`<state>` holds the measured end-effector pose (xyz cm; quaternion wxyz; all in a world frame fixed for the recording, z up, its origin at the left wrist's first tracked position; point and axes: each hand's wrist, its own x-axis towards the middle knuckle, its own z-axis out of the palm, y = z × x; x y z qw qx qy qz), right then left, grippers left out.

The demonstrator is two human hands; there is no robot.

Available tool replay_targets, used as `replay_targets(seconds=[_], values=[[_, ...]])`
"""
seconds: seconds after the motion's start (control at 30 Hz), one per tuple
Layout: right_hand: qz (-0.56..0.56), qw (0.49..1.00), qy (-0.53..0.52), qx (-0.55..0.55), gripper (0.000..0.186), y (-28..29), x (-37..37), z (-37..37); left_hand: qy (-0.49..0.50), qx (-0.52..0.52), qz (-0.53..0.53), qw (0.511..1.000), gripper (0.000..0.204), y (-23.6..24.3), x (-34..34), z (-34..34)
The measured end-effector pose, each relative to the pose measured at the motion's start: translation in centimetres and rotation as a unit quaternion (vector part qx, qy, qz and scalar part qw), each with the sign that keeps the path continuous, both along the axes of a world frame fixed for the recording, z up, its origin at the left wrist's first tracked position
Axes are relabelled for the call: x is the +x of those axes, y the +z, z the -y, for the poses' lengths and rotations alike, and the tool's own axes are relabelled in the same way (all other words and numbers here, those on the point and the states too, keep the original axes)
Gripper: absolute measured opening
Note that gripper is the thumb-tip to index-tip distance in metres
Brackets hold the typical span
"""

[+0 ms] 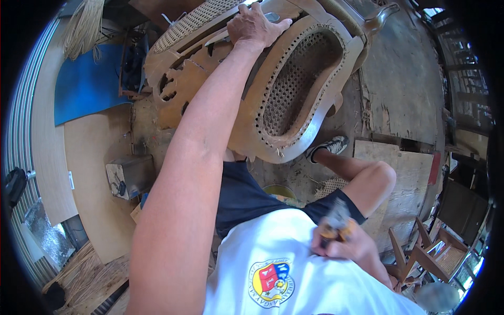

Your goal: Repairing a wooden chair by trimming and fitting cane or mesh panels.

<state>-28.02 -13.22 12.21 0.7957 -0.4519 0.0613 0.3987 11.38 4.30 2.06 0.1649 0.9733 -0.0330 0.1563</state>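
A carved wooden chair frame (252,113) fills the upper middle, with woven cane (291,84) inside a ring of small holes. My left hand (252,26) reaches up to its far rail, fingers bent over the wood and thumb stretched to the right. Beside that thumb shows a small greyish, shiny object (272,17), whose kind I cannot make out. Close to my shirt, my right hand (344,242) is closed round a hand tool (334,227) with a yellow-and-black handle. Motion smears the tool's metal end, so its kind is unclear.
Another cane panel (197,26) lies at the upper left, near hanging cane strands (84,29). A metal box (130,176) stands left of my legs. Wooden boards (401,79) cover the right side. A small wooden chair (433,254) is at lower right.
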Motion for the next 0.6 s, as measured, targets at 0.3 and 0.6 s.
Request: replay_targets(seconds=[0.3, 0.6], values=[[0.069, 0.883, -0.232, -0.403, 0.031, -3.3, -2.7, 3.8, -0.029, 0.040, -0.020, 0.999, 0.097, -1.3, 1.0, 0.5], [-0.132, 0.989, -0.067, -0.029, 0.044, -12.2, -0.9, 0.4, -0.031, 0.083, -0.014, 0.996, 0.099, -1.5, 1.3, 0.6]])
